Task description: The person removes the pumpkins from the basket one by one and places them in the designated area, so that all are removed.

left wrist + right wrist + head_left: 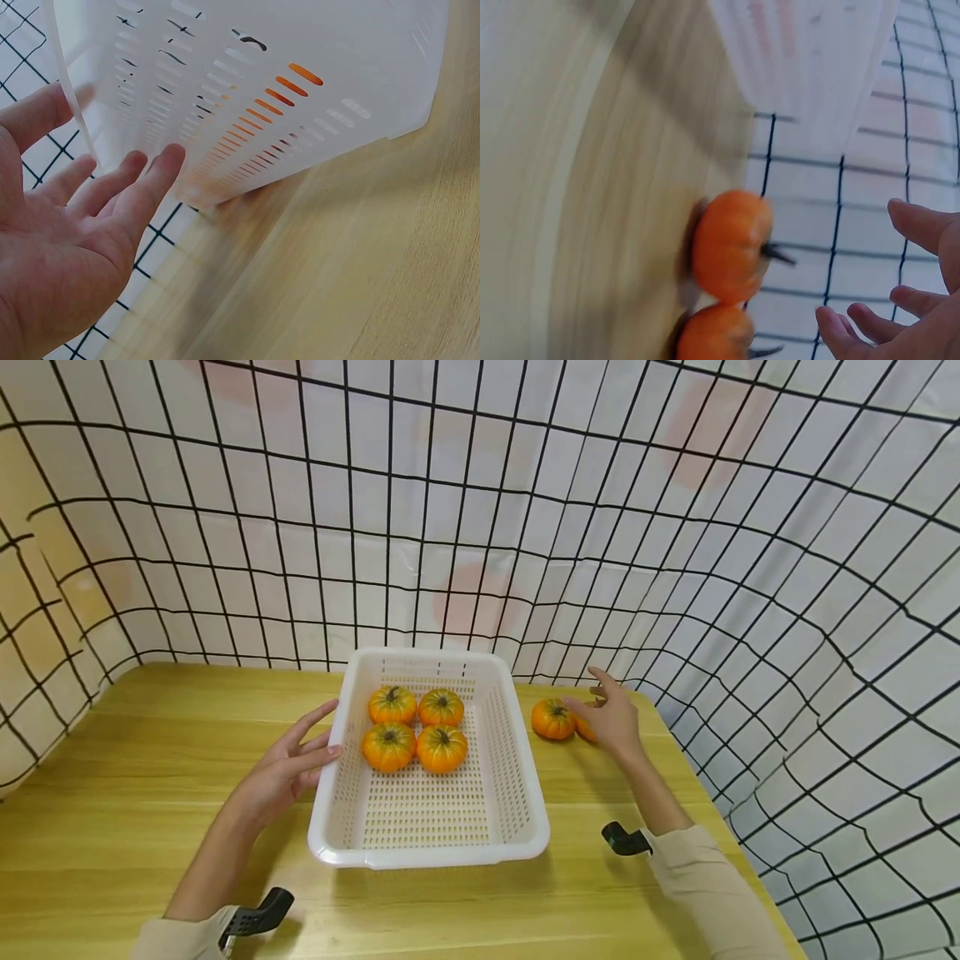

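A white perforated plastic basket (429, 857) stands in the middle of the wooden table, with several small orange pumpkins (388, 747) grouped toward its far left part. My left hand (281, 772) holds the basket's left side, thumb over the rim and fingers at the outer wall. To the right of the basket, two more pumpkins (553, 719) lie side by side on the table. Over them hovers my right hand (617, 720), fingers spread and apart from both in the right wrist view; it partly hides the farther-right pumpkin (716, 334) in the head view.
A black wire grid (465, 518) backed by pale sheeting rises along the table's far edge and on both sides. The wooden table (150, 777) extends left of the basket and in front of it. Black camera mounts (626, 839) sit on both sleeves.
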Motion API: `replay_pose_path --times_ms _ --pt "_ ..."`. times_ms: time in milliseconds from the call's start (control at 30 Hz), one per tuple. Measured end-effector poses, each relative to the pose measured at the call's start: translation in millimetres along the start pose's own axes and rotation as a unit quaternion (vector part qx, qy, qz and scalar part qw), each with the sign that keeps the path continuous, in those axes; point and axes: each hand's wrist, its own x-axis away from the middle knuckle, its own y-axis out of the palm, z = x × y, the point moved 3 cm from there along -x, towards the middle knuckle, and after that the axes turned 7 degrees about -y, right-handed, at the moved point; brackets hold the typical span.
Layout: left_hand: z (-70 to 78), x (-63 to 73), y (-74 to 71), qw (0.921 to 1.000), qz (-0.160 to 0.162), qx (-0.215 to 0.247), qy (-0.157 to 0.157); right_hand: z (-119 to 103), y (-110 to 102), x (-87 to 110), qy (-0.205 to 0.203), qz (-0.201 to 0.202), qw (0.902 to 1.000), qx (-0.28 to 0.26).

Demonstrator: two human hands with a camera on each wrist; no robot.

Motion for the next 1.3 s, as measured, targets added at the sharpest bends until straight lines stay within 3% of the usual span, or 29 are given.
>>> replay_pose_path --times_ms 533,767,1100,1300 --pt "-0.4 -6.8 2.2 1.0 -0.006 -0.004 0.002 -53 29 14.5 -0.033 -0.062 0.997 -0.031" --pt "0.5 -4.7 1.3 0.9999 0.001 -0.01 -0.002 -72 48 17.7 -0.073 -0.054 0.9959 -0.003" --pt "2.0 -1.5 0.5 0.9998 0.01 -0.018 -0.008 -93 73 25.4 -0.092 -0.081 0.9924 0.008" --pt "1.5 -0.8 0.6 0.9997 0.012 -0.018 -0.008 -104 89 30.2 -0.142 -0.1 0.9843 0.031"
